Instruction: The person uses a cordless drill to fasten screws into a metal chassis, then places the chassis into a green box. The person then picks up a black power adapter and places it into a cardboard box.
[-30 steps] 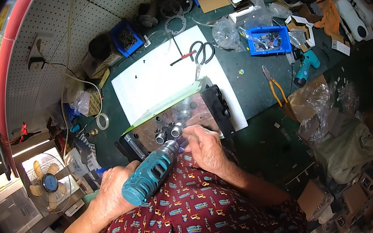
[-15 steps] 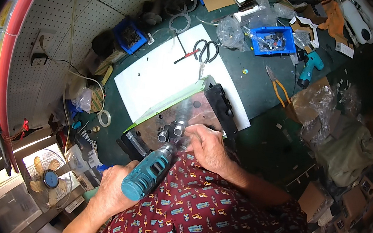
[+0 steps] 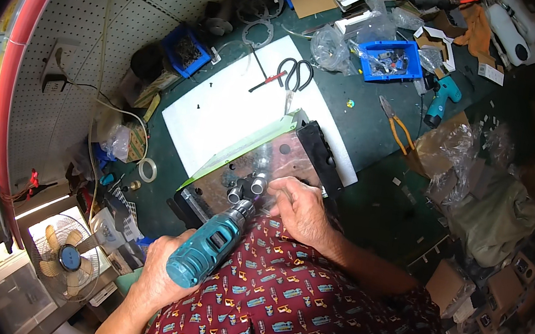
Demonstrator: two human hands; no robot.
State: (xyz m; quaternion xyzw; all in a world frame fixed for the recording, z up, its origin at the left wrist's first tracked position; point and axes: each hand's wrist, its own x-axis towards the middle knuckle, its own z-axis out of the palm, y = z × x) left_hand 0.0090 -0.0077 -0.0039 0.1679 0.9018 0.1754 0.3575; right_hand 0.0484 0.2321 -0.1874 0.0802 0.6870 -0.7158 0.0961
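Observation:
My left hand (image 3: pixel 163 268) is wrapped around a teal power drill (image 3: pixel 199 252), whose chuck points up and right at a panel assembly (image 3: pixel 295 163). The drill's tip ends close to two short silver-ended tubes (image 3: pixel 258 183) that stand out from the panel. My right hand (image 3: pixel 303 212) is beside these tubes with thumb and fingers pinched together; what they grip is too small to make out. The assembly has a brownish plate, a bright green edge (image 3: pixel 227 159) and black end pieces (image 3: pixel 320 157). It rests partly on a white foam sheet (image 3: pixel 214 108), against my patterned shirt.
Black-handled scissors (image 3: pixel 293 78) and a red-handled tool (image 3: pixel 267 82) lie on the sheet. To the right are orange-handled pliers (image 3: pixel 396 127), a second teal drill (image 3: pixel 442 99) and a blue parts bin (image 3: pixel 392 60). Another blue bin (image 3: pixel 186 52) stands at left, above a fan (image 3: pixel 69 257).
The drill and my left hand have shifted slightly left and down. My right hand stays almost in place by the tubes.

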